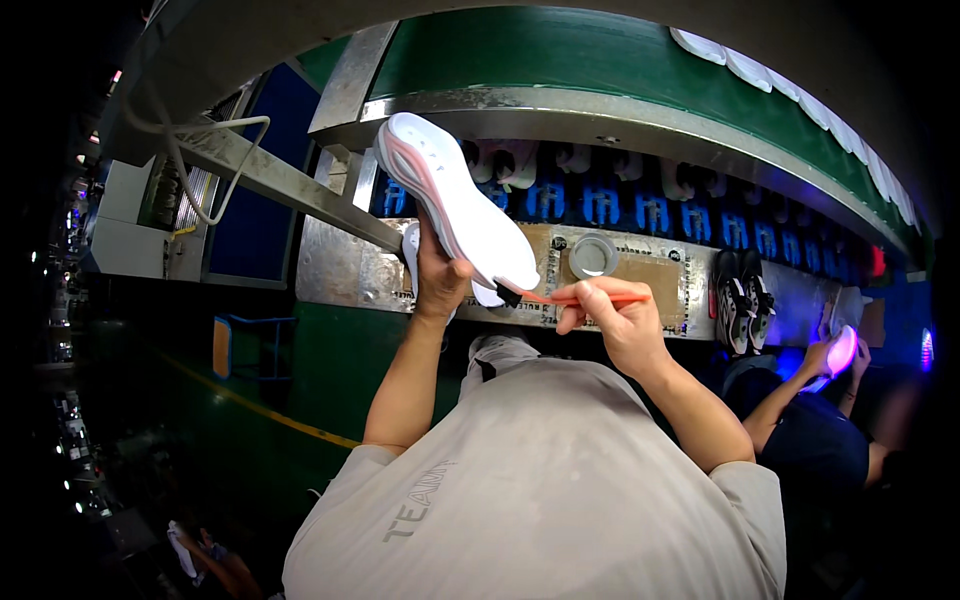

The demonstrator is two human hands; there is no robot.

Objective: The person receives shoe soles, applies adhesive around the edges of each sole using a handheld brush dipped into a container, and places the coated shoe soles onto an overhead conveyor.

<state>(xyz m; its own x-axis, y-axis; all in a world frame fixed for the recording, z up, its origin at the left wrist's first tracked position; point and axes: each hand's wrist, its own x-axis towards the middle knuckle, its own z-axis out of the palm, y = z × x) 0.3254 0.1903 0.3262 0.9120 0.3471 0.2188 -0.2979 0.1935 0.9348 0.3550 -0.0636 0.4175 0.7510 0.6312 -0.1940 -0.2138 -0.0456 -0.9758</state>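
Observation:
A white shoe sole with a pink sidewall is raised over the bench, standing nearly upright and tilted to the left. My left hand grips it from below and behind, fingers partly hidden by the sole. In my right hand is a slim brush with an orange-red handle, pinched between thumb and fingers. Its black bristles touch the sole's near end. Just beyond the right hand, a round cup with pale contents stands on the bench. Parts of other white pieces show behind the raised sole.
The metal bench runs across in front of me. Black-and-white shoes sit on its right. Behind are blue holders and a green conveyor belt carrying white soles. A metal bar slants at left. Another person's hand is at right.

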